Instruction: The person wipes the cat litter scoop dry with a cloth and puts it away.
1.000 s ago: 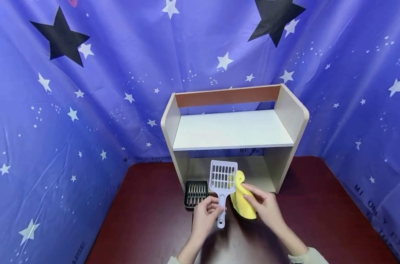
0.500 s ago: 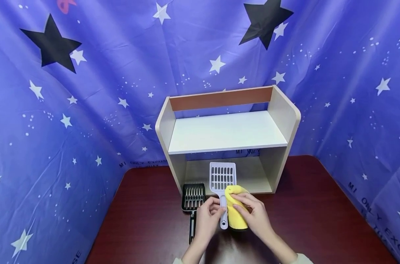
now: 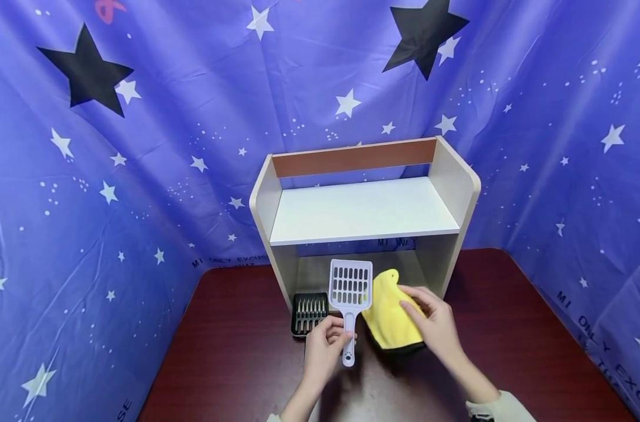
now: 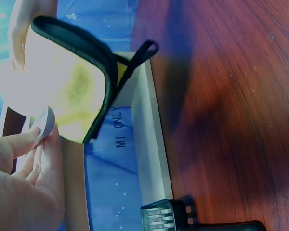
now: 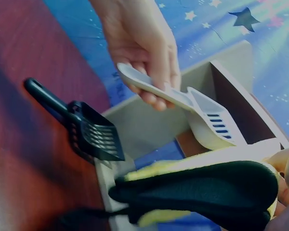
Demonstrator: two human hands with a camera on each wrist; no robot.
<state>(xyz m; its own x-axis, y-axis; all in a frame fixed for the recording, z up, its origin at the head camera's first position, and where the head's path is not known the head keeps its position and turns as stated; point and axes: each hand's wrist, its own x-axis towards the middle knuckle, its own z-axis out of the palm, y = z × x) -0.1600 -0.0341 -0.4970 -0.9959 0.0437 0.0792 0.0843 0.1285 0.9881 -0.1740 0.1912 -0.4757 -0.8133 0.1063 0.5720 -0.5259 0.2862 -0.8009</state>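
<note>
My left hand [image 3: 321, 350] pinches the handle of a pale slotted litter scoop [image 3: 346, 319], held upright above the table with a paw print at the handle's end. To its right, my right hand [image 3: 435, 319] holds a yellow cloth [image 3: 394, 316] between thumb and fingers. Black trim and a black loop edge the cloth [image 4: 72, 86] in the left wrist view. The cloth is close beside the scoop's head; whether they touch I cannot tell. A black slotted scoop [image 5: 98, 137] lies on the table behind my left hand, its handle hidden from the head view.
A light wooden two-tier shelf [image 3: 364, 211] stands at the back of the dark red table [image 3: 225, 351]. The black scoop lies by its front left corner. Blue curtains [image 3: 193, 117] with stars hang behind and at both sides.
The cloth went left across the scoop's handle, then back right and up, and now hangs more spread out. My left hand keeps its hold on the scoop, which has shifted slightly left.
</note>
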